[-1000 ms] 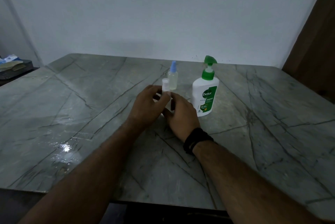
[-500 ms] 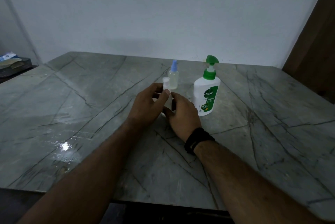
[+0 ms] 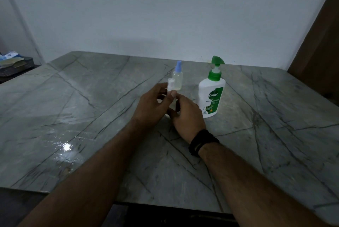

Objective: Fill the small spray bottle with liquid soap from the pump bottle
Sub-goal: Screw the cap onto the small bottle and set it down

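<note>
A small clear spray bottle with a white top [image 3: 171,84] stands upright on the grey marble table [image 3: 91,102], mostly hidden between my hands. My left hand [image 3: 152,107] pinches its neck with thumb and fingers curled round it. My right hand [image 3: 187,116] grips the lower body from the right. Just behind stands a second small bottle with a blue spray top [image 3: 177,78], pale liquid inside. The white pump bottle with a green pump head [image 3: 212,94] stands upright to the right of my right hand, apart from it.
The white wall runs along the table's far edge. A dark crate holding light-coloured items [image 3: 12,65] sits beyond the table's left side. A brown wooden panel [image 3: 321,52] rises at the right. A wet, shiny patch [image 3: 66,147] lies front left.
Both hands stay on the small white-topped bottle; the left thumb has shifted slightly on its neck. The other bottles have not moved.
</note>
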